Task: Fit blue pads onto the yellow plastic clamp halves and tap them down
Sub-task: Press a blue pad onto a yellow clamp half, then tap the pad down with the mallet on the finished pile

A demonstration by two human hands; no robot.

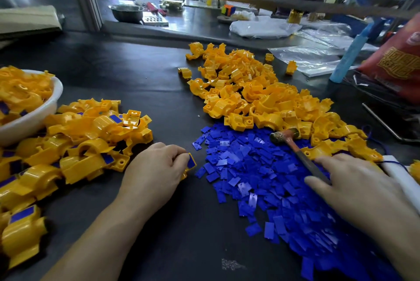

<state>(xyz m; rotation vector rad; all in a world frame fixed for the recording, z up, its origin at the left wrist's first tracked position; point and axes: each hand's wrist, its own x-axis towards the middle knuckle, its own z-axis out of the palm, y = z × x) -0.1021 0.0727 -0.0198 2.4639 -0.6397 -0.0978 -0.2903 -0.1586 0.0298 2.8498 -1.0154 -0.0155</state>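
Note:
My left hand (156, 167) grips a yellow clamp half (190, 164) with a blue pad on its face, low over the dark table. My right hand (354, 186) lies with spread fingers on the handle of a small hammer (295, 146) that rests across the heap of loose blue pads (261, 180). Bare yellow clamp halves (250, 92) are piled behind the pads. To the left lies a pile of padded clamp halves (91, 139).
A white bowl (34, 119) of yellow halves stands at the far left. Clear plastic bags (309, 58), a blue tube (350, 55) and a red bag (400, 62) lie at the right. Another person works at the bench beyond.

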